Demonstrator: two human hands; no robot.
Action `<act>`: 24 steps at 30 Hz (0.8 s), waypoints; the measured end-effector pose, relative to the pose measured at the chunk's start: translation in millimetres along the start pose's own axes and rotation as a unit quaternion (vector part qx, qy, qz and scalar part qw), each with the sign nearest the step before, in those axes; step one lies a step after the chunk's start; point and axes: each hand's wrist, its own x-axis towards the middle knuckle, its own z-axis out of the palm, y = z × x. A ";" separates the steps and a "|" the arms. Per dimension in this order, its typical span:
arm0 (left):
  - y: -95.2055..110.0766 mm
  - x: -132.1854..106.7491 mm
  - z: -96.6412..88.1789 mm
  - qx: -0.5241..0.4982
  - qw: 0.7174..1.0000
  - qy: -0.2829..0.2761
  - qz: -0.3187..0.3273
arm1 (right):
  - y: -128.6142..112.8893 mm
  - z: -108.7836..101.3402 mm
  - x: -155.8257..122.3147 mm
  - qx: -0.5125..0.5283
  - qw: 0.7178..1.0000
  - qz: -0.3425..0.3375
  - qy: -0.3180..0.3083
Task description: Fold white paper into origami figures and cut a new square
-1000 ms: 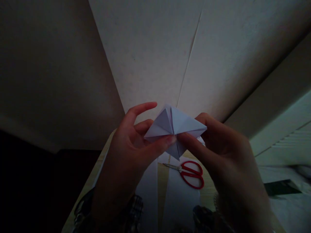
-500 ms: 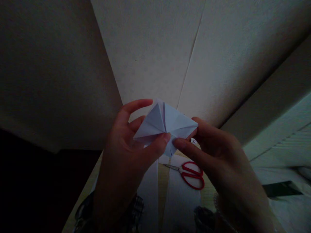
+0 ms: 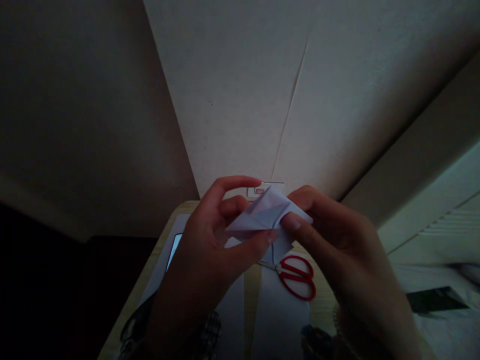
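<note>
A folded white paper model (image 3: 267, 216) with sharp creases is held up in the air between both hands. My left hand (image 3: 213, 250) pinches its left side, thumb in front and fingers curled behind. My right hand (image 3: 337, 245) pinches its right side, thumb pressed on the front fold. The paper is tilted and partly collapsed, and its lower tip is hidden by the thumbs.
Below the hands, red-handled scissors (image 3: 296, 276) lie shut on white paper sheets (image 3: 277, 310) on a wooden table (image 3: 251, 290). A pale wall (image 3: 262, 90) rises behind. A dark flat object (image 3: 431, 299) lies at the right. The room is dim.
The paper model has folded flatter and dropped lower between my hands. My right thumb has moved onto its front. The view has tipped down, showing more of the table.
</note>
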 end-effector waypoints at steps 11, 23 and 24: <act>-3.8 3.0 2.5 -0.031 0.999 0.010 0.033 | 0.9 2.2 0.9 -0.014 1.000 0.001 0.012; -6.9 2.6 -1.0 -0.006 0.998 0.020 0.058 | -0.3 0.0 -0.5 -0.011 1.000 0.001 0.008; -6.7 2.6 -0.4 -0.004 0.998 0.021 0.061 | -0.4 0.0 -0.4 -0.008 1.000 0.003 0.015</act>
